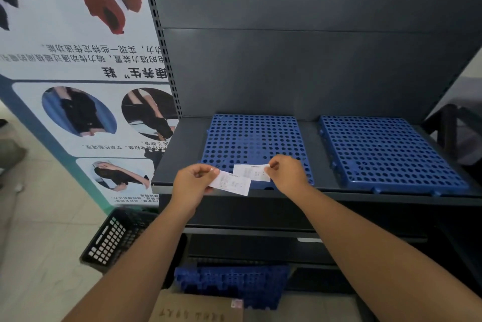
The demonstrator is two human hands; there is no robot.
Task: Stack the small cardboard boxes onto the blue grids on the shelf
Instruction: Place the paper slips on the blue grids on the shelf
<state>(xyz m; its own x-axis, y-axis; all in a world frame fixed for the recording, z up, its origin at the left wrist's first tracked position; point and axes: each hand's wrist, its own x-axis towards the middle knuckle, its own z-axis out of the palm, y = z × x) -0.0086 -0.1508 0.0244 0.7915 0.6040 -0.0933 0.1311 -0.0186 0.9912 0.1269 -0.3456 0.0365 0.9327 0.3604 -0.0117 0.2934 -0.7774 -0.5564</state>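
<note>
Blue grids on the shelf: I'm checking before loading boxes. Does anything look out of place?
The left grid and right grid lie flat, undamaged, without boxes. Odd part: the left hand pinches one paper slip, the right hand another, not boxes.

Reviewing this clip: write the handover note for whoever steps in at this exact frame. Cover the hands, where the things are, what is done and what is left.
Left hand: pinches a white paper slip.
Right hand: pinches a second slip. The two slips overlap above the shelf's front edge.
Things: the left blue grid and right blue grid lie flat on the shelf. A cardboard box is partly in view, low down below the shelf.
Done: no box is on either grid.
Left: all the stacking. The slips probably need putting down first.
</note>
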